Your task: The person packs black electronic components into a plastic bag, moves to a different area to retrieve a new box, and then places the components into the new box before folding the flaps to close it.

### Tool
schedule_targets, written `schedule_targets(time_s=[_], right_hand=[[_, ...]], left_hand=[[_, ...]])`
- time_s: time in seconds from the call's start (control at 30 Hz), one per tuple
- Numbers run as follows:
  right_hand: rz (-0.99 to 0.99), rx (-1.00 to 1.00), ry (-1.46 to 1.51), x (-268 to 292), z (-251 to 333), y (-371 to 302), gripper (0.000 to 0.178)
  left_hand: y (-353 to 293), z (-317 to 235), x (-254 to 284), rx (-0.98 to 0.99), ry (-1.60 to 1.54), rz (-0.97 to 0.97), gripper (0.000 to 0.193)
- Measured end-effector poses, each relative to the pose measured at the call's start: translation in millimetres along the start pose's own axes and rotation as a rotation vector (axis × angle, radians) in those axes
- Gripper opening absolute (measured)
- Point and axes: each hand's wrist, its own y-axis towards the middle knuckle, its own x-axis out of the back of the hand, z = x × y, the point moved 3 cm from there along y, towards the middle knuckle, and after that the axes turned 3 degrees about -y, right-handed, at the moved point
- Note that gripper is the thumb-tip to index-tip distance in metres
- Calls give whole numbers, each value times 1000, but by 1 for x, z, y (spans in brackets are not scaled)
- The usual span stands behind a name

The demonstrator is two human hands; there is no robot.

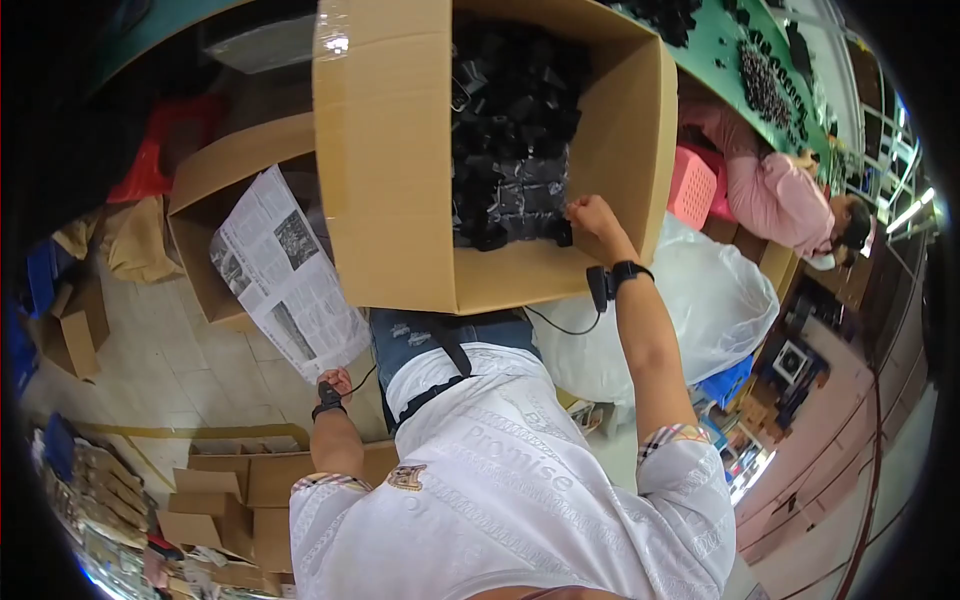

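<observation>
A large open cardboard box (390,180) stands right in front of me. Many black parts (515,95) are piled inside it, and nearer me lie rows of dark pieces in clear plastic wrap (527,195). My right hand (595,217) reaches over the box's right side, its fingers curled together beside the wrapped pieces. What those fingers hold, if anything, is too small to make out. Low on the left, my left hand (335,381) is closed on the lower corner of a printed newspaper sheet (290,275). The sheet hangs partly over a second open carton (195,215).
A big translucent plastic bag (690,300) bulges at the right of the box. Beyond it, a person in pink (785,200) sits by a green table (735,60) scattered with small black parts. A pink plastic basket (690,187) is near them. Empty cartons (215,515) lie behind me on the left.
</observation>
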Motion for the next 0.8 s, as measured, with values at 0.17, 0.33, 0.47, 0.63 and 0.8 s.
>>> schedule_targets(time_s=[0.17, 0.33, 0.47, 0.63, 0.8], right_hand=[[156, -183, -1, 0, -23, 26, 15], [516, -388, -248, -48, -45, 42, 15], [503, -313, -576, -71, -40, 63, 21], [347, -2, -762, -85, -18, 66, 39], [284, -160, -492, -78, -26, 61, 36]], left_hand=[[3, 38, -38, 456, -1002, -170, 30], [-13, 12, -52, 390, -1735, -696, 34], [13, -131, -49, 187, -1482, -405, 59], [-8, -302, -17, -238, -717, -380, 35], [-124, -443, -43, -602, -506, -544, 25]])
